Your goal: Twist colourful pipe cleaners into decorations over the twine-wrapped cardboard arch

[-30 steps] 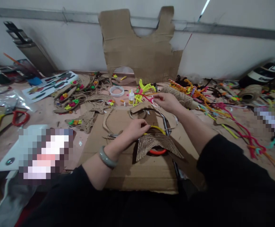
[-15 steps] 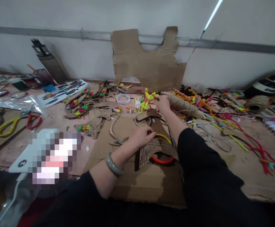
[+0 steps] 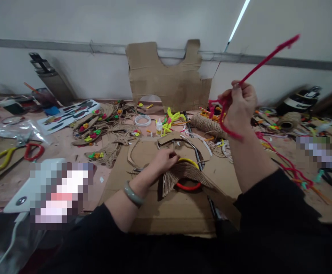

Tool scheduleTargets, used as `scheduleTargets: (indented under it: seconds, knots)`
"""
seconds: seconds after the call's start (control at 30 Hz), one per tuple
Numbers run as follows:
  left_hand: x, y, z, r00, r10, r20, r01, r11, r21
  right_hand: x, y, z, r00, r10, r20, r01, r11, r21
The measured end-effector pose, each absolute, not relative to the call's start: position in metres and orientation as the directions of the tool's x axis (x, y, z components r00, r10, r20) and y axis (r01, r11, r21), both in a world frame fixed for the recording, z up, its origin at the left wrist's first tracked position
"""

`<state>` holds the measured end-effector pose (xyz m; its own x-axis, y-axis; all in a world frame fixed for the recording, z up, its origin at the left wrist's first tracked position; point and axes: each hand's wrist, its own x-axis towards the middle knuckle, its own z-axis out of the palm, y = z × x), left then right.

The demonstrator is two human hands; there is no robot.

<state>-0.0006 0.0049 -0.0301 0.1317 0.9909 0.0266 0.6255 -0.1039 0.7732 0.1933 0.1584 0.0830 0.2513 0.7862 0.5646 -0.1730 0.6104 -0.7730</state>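
Note:
My right hand (image 3: 241, 104) is raised over the right side of the bench, pinching a red pipe cleaner (image 3: 268, 61). One end points up to the right, and a bent length hangs beside my wrist. Over the cardboard sheet (image 3: 180, 217), my left hand (image 3: 166, 160) has its fingers curled together; what they hold, if anything, is hidden. Just right of it is an arched piece covered with rows of twine (image 3: 183, 175). Yellow and red scissor handles (image 3: 189, 186) show from under this arch. Cut cardboard strips (image 3: 173, 140) lie behind my left hand.
A small glue bottle (image 3: 159, 127) and a twine roll (image 3: 207, 125) stand behind the sheet. Twine-covered pieces with coloured bits (image 3: 90, 133) are at left, near other scissors (image 3: 2, 158) and a white power bank (image 3: 37, 186). A cut cardboard panel (image 3: 168, 76) leans against the wall.
My right hand has lifted from the pile by the twine roll, up and to the right, drawing out the red pipe cleaner. My left hand keeps its place by the arch. The view has shifted slightly.

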Motion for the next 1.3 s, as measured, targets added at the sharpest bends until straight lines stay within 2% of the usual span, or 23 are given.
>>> scheduleTargets:
  seconds: [0.07, 0.23, 0.33, 0.4, 0.47, 0.53, 0.63, 0.73, 0.93, 1.17, 1.3]
  knots:
    - [0.000, 0.005, -0.028, 0.098, 0.995, 0.014, 0.601, -0.071, 0.796, 0.196, 0.136, 0.081, 0.198, 0.806, 0.558, -0.224, 0.591, -0.775]
    - [0.000, 0.006, -0.024, 0.009, 0.999, 0.043, 0.378, -0.043, 0.925, 0.191, 0.093, 0.059, 0.011, 0.918, 0.396, -0.395, 0.368, -0.842]
    - [-0.002, 0.009, -0.023, -0.144, 0.981, 0.133, 0.188, -0.105, 0.977, 0.184, 0.077, 0.050, -0.094, 0.940, 0.327, -0.440, 0.255, -0.861]
    - [-0.004, 0.010, -0.022, -0.204, 0.964, 0.171, 0.112, -0.151, 0.982, 0.180, 0.072, 0.046, -0.140, 0.935, 0.326, -0.418, 0.242, -0.875]
    - [-0.005, 0.010, -0.020, -0.210, 0.960, 0.186, 0.104, -0.167, 0.980, 0.179, 0.071, 0.041, -0.101, 0.913, 0.396, -0.350, 0.340, -0.873]
    - [-0.007, 0.009, -0.017, -0.197, 0.963, 0.182, 0.117, -0.162, 0.980, 0.181, 0.070, 0.037, -0.022, 0.846, 0.533, -0.161, 0.523, -0.837]
    - [-0.009, 0.006, -0.013, -0.150, 0.982, 0.117, 0.050, -0.111, 0.993, 0.186, 0.068, 0.032, -0.056, 0.663, 0.746, 0.259, 0.731, -0.631]
    - [-0.012, 0.005, -0.011, -0.081, 0.997, 0.016, -0.105, -0.024, 0.994, 0.190, 0.064, 0.028, -0.226, 0.560, 0.797, 0.485, 0.774, -0.406]
    - [-0.013, 0.001, -0.007, 0.073, 0.987, -0.142, -0.305, 0.158, 0.939, 0.195, 0.067, 0.016, -0.351, 0.527, 0.774, 0.621, 0.750, -0.229]
    - [-0.010, -0.004, -0.003, 0.155, 0.976, -0.152, -0.209, 0.182, 0.961, 0.204, 0.074, 0.004, -0.440, 0.519, 0.733, 0.700, 0.709, -0.082]
    - [-0.007, -0.003, -0.003, 0.148, 0.971, -0.186, -0.197, 0.213, 0.957, 0.205, 0.074, 0.002, -0.470, 0.544, 0.694, 0.716, 0.696, -0.060]
